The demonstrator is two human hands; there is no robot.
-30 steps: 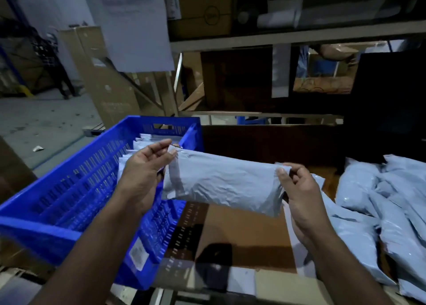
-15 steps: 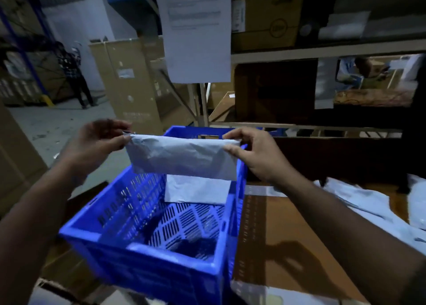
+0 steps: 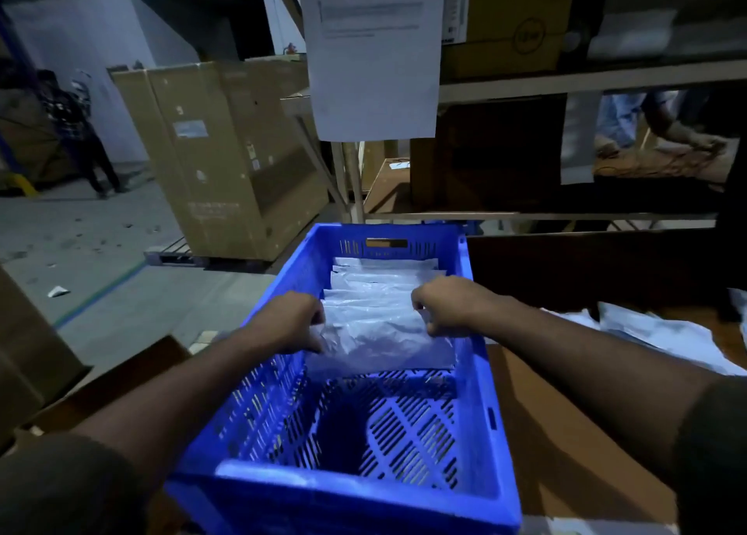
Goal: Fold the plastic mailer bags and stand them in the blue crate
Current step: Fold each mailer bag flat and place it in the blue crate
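The brown cardboard-covered desk point(image 3: 566, 433) carries the blue perforated plastic crate point(image 3: 481, 373), whose long axis runs away from the camera toward the metal shelving rack point(image 3: 566, 79). Inside the crate's far half stands a row of folded pale grey plastic mailer bags point(image 3: 384, 280), each on edge, long axis running across the crate from left wall to right wall, packed face to face against the far wall. The nearest folded grey mailer bag point(image 3: 376, 344) stands at the front of this row, spanning almost wall to wall, top edge level with the others, lower edge on the slotted floor. The near half of the crate floor is open. The left hand point(image 3: 291, 324) grips the bag's left upper corner, fingers curled around the plastic; the right hand point(image 3: 448, 304) grips the right upper corner likewise, knuckles upward. Both forearms cross the crate's side walls. To the right on the desk lie loose unfolded grey mailer bags point(image 3: 663, 332), well apart from the crate. A white printed paper sheet point(image 3: 376, 49) hangs from the rack above.
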